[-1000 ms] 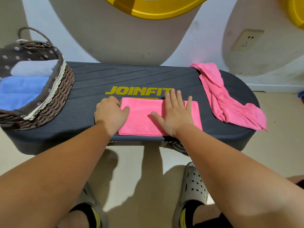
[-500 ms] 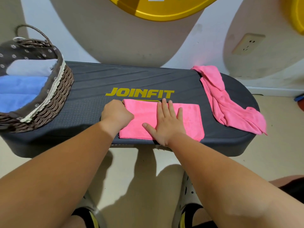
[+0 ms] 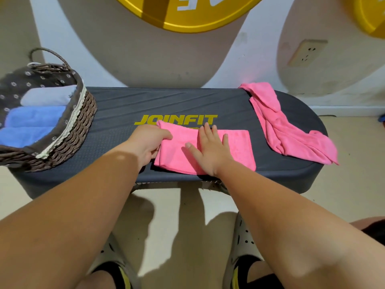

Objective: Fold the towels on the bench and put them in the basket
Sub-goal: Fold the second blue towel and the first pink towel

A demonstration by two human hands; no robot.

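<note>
Bench (image 3: 116,113), folded towel (image 3: 237,147): left hand (image 3: 145,140) pinch, right hand (image 3: 212,151) flat.

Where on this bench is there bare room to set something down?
Bare bench between the basket and the left hand, and the back strip behind the logo. A narrow gap separates the folded towel from the crumpled towel. Crowded: front centre, right hand flat on the folded towel.

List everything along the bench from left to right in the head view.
wicker basket → left hand → right hand → crumpled pink towel. The folded pink towel lies under both hands, so it is left out of the order.
</note>
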